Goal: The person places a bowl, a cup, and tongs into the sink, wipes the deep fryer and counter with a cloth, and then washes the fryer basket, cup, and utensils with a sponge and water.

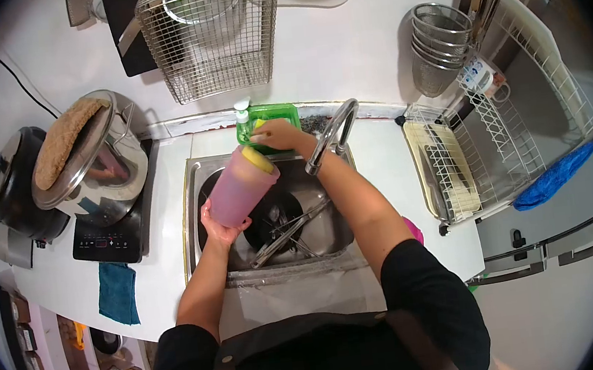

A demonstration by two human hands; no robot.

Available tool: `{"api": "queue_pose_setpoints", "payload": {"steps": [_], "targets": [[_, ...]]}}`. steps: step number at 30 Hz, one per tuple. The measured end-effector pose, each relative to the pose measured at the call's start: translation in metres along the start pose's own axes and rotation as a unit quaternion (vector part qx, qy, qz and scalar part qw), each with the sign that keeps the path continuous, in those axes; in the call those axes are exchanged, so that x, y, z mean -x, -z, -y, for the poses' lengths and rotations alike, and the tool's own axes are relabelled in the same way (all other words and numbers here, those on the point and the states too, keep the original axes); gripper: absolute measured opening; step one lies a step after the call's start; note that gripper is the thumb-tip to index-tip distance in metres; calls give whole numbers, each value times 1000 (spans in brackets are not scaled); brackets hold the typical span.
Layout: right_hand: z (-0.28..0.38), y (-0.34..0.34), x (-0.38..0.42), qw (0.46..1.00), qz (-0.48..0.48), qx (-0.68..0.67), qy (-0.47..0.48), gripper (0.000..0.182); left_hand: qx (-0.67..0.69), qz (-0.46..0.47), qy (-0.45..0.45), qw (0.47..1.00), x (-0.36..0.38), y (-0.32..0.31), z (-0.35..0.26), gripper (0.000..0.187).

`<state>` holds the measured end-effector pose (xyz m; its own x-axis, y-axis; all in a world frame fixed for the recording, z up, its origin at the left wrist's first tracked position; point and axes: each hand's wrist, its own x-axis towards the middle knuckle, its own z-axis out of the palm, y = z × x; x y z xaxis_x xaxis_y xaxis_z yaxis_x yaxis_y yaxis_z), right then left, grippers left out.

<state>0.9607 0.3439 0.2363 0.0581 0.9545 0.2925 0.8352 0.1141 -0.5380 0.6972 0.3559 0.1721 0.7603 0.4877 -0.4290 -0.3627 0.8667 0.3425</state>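
A translucent pink plastic pitcher (243,190) is tilted over the sink, its mouth up and to the right. My left hand (223,226) is wrapped round its lower end. A yellow piece, like a sponge (257,159), shows at the pitcher's mouth. Just beyond the mouth is my right hand (277,135), its fingers curled together in front of a green tray (287,114). A bit of yellow shows by those fingers; what they hold, I cannot tell. Close to them stands a green soap bottle with a white pump (242,111).
Metal utensils (291,232) and a dark pan lie in the steel sink (194,177), under a curved faucet (334,134). A large steel pot (110,168) sits on an induction cooker at left. Dish rack (453,161) at right; wire basket (213,42) on the wall.
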Motion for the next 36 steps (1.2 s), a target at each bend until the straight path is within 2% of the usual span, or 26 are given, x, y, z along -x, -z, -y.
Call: {"api": "queue_pose_setpoints", "payload": {"steps": [1, 3, 4, 5, 6, 7, 9, 10, 11, 12, 15, 17, 19, 20, 21, 23, 25, 28, 29, 31, 36], "targets": [[2, -4, -2, 1000, -2, -1, 4, 30, -17, -6, -4, 1000, 0, 1, 0, 41], [7, -20, -8, 983, -156, 70, 70, 31, -16, -24, 7, 1000, -8, 6, 7, 46], [17, -20, -4, 971, -218, 61, 71, 27, -12, -11, 12, 1000, -13, 9, 12, 48], [26, -18, 5, 972, -218, 56, 70, 27, -6, 0, 19, 1000, -14, 15, 15, 51], [33, -11, 13, 995, -99, -10, -3, 24, -6, -2, 17, 1000, -11, 16, 10, 51], [40, -4, 20, 994, 24, -72, -74, 21, -14, -2, 14, 1000, -7, 13, 6, 54], [58, 0, 41, 950, 275, -148, -21, 18, -14, -4, 13, 1000, 4, 5, 0, 57], [68, -6, 53, 926, 325, -192, -6, 19, -87, 53, 37, 994, 9, 0, -9, 60], [78, -13, 62, 918, 322, -230, -8, 19, -158, 110, 63, 979, 15, -6, -14, 63], [86, -19, 72, 913, 309, -267, -12, 19, -217, 61, 62, 972, 26, -27, -9, 66], [104, -23, 93, 904, 276, -324, -36, 20, -263, 54, 88, 959, 25, -40, 5, 65], [113, -23, 101, 903, 258, -342, -35, 20, -222, 52, 77, 971, 27, -38, 9, 64], [117, -23, 106, 905, 243, -347, -32, 21, -217, 96, 91, 967, 34, -42, 18, 62], [118, -21, 107, 908, 235, -345, -29, 21, -254, 46, 78, 963, 36, -45, 22, 59], [120, -20, 108, 912, 225, -342, -25, 21, -256, 51, 78, 962, 31, -48, 19, 59], [126, -25, 110, 920, 199, -338, -15, 22, -355, 49, 68, 931, 22, -52, 11, 56], [131, -27, 113, 924, 182, -335, -9, 22, -316, 36, 38, 947, 32, -54, 13, 53], [131, -16, 127, 919, 191, -344, -24, 24, -235, 42, 91, 967, 30, -42, 25, 55], [131, -12, 129, 917, 194, -346, -27, 24, -236, 46, 89, 966, 31, -43, 25, 55], [132, -12, 131, 919, 186, -347, -27, 25, -360, 33, 94, 927, 33, -45, 26, 55], [139, -25, 123, 936, 127, -327, 1, 27, -349, 64, 48, 934, 37, -30, 3, 55]]}}
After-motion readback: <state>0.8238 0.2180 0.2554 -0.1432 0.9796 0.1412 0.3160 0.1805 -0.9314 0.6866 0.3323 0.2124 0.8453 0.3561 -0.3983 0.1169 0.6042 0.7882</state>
